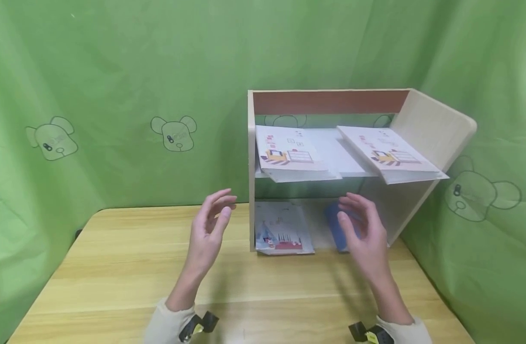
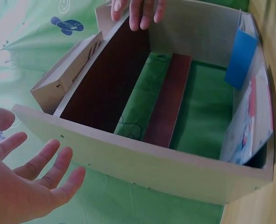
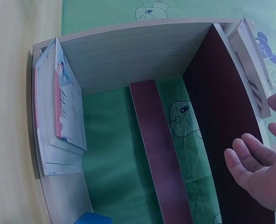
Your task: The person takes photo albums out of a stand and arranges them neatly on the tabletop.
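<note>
Both hands are raised in front of a small two-tier wooden shelf [image 1: 251, 167] and hold nothing. My left hand [image 1: 206, 234], fingers loosely bent, hovers just left of the shelf's side panel. The right hand [image 1: 368, 234] is in front of the lower tier, partly covering a blue object [image 1: 335, 227] there. On the upper tier lie a booklet with a truck picture [image 1: 288, 148] at the left and a similar booklet [image 1: 391, 150] at the right, both jutting past the front edge. A third booklet [image 1: 284, 227] with a blue and red picture lies at the lower left.
The shelf stands on a wood-grain table [image 1: 129, 267] near its back edge. Green curtains [image 1: 116, 62] printed with bear heads hang behind and at both sides. A reddish-brown back strip [image 3: 152, 135] crosses the shelf's open back.
</note>
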`<state>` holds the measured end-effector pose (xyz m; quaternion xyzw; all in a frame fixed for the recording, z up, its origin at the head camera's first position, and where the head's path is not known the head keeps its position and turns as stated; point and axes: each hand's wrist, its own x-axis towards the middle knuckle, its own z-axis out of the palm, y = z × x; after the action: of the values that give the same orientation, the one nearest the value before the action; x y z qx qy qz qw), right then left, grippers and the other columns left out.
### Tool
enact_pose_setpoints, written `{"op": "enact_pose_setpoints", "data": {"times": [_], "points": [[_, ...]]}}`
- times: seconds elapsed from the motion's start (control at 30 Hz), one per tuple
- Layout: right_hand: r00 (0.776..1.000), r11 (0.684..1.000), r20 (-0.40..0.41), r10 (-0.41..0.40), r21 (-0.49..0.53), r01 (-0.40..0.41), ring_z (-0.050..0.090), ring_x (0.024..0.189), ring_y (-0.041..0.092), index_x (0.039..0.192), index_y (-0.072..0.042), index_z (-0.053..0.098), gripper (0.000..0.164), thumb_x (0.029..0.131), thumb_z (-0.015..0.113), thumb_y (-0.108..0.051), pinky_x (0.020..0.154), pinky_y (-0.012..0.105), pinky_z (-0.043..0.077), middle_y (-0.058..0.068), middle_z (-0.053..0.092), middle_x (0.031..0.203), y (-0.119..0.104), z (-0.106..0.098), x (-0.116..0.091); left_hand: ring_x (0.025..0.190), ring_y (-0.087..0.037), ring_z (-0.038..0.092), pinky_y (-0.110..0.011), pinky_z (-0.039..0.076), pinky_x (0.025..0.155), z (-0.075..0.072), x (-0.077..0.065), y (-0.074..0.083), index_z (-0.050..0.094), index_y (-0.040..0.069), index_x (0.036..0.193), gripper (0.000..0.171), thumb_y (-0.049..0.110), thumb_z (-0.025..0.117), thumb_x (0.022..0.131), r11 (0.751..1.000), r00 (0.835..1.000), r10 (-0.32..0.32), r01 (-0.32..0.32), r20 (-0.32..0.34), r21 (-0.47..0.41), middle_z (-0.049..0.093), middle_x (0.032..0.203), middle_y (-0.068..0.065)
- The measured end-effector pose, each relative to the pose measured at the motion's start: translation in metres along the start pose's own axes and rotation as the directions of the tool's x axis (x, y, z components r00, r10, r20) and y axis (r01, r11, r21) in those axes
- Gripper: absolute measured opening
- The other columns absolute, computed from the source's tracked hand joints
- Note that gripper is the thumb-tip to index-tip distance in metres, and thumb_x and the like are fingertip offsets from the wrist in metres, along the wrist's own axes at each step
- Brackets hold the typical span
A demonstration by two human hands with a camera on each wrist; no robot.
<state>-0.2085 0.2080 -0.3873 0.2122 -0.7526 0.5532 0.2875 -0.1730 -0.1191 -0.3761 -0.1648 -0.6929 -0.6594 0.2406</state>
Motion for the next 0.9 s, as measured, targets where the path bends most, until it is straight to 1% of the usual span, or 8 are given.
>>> {"op": "enact_pose_setpoints", "data": {"times": [0.1, 0.23, 0.33, 0.47, 0.53, 0.73, 0.8, 0.9], "points": [[1.0, 1.0, -0.016, -0.002, 0.008, 0.002, 0.06, 0.123, 0.021, 0.144, -0.001, 0.051, 0.049, 0.097, 0.062, 0.007, 0.103, 0.022, 0.051, 0.014, 0.061, 0.134, -0.002, 0.0, 0.002, 0.12, -0.023, 0.062, -0.039, 0.05, 0.108, 0.005, 0.004, 0.001, 0.056, 0.009, 0.141, 0.035, 0.013, 0.054, 0.106, 1.0, 1.0, -0.008, 0.008, -0.005, -0.012, 0.066, 0.13, -0.007], [1.0, 1.0, -0.022, -0.006, 0.012, 0.006, 0.06, 0.123, 0.02, 0.144, -0.001, 0.05, 0.05, 0.097, 0.063, 0.007, 0.102, 0.021, 0.051, 0.015, 0.06, 0.135, -0.005, 0.002, 0.006, 0.121, -0.022, 0.062, -0.04, 0.05, 0.108, 0.012, 0.009, 0.001, 0.055, 0.013, 0.143, 0.036, 0.016, 0.053, 0.107, 1.0, 1.0, -0.018, 0.018, 0.006, -0.013, 0.066, 0.129, -0.008], [1.0, 1.0, -0.019, 0.002, 0.03, -0.001, 0.059, 0.123, 0.022, 0.145, -0.002, 0.05, 0.049, 0.098, 0.062, 0.005, 0.103, 0.022, 0.051, 0.017, 0.06, 0.134, -0.008, 0.004, 0.01, 0.12, -0.03, 0.063, -0.048, 0.051, 0.106, 0.016, 0.013, 0.003, 0.053, 0.016, 0.145, 0.037, 0.018, 0.053, 0.107, 0.999, 1.0, -0.024, 0.024, 0.013, -0.022, 0.065, 0.129, -0.014], [0.999, 0.998, -0.038, 0.017, 0.061, -0.015, 0.06, 0.121, 0.025, 0.144, -0.002, 0.05, 0.047, 0.099, 0.062, 0.003, 0.103, 0.023, 0.051, 0.011, 0.061, 0.131, -0.011, 0.008, 0.017, 0.114, -0.04, 0.064, -0.055, 0.053, 0.101, 0.021, 0.017, 0.005, 0.051, 0.019, 0.145, 0.038, 0.016, 0.052, 0.108, 0.999, 1.0, -0.024, 0.024, 0.015, -0.045, 0.065, 0.127, -0.019], [0.998, 0.997, -0.051, 0.027, 0.073, -0.024, 0.06, 0.12, 0.026, 0.143, -0.002, 0.051, 0.045, 0.099, 0.062, 0.003, 0.102, 0.023, 0.052, 0.009, 0.062, 0.129, -0.012, 0.009, 0.019, 0.113, -0.041, 0.064, -0.057, 0.053, 0.1, 0.023, 0.019, 0.005, 0.051, 0.02, 0.145, 0.038, 0.015, 0.051, 0.108, 0.998, 1.0, -0.022, 0.023, 0.018, -0.051, 0.066, 0.126, -0.019], [0.997, 0.993, -0.071, 0.033, 0.12, -0.024, 0.062, 0.115, 0.025, 0.141, -0.002, 0.053, 0.043, 0.099, 0.061, 0.002, 0.101, 0.023, 0.053, 0.012, 0.064, 0.125, -0.014, 0.012, 0.027, 0.112, -0.038, 0.065, -0.057, 0.053, 0.1, 0.029, 0.022, 0.006, 0.052, 0.016, 0.144, 0.037, 0.014, 0.05, 0.108, 0.999, 0.999, -0.006, 0.008, 0.031, -0.049, 0.067, 0.125, -0.017], [0.997, 0.989, -0.076, 0.031, 0.149, -0.02, 0.063, 0.115, 0.027, 0.14, -0.001, 0.053, 0.042, 0.099, 0.062, 0.002, 0.099, 0.023, 0.053, 0.014, 0.064, 0.124, -0.015, 0.013, 0.029, 0.112, -0.034, 0.065, -0.056, 0.053, 0.1, 0.031, 0.023, 0.007, 0.052, 0.014, 0.145, 0.037, 0.015, 0.05, 0.108, 0.999, 0.999, -0.002, 0.003, 0.036, -0.046, 0.067, 0.125, -0.016], [0.996, 0.984, -0.088, 0.031, 0.176, -0.015, 0.062, 0.115, 0.03, 0.139, 0.0, 0.054, 0.041, 0.099, 0.062, 0.002, 0.098, 0.022, 0.054, 0.017, 0.065, 0.123, -0.015, 0.014, 0.032, 0.113, -0.032, 0.065, -0.058, 0.053, 0.1, 0.032, 0.026, 0.008, 0.052, 0.012, 0.145, 0.037, 0.016, 0.05, 0.108, 0.998, 0.999, 0.004, -0.001, 0.044, -0.061, 0.068, 0.125, -0.014]]}}
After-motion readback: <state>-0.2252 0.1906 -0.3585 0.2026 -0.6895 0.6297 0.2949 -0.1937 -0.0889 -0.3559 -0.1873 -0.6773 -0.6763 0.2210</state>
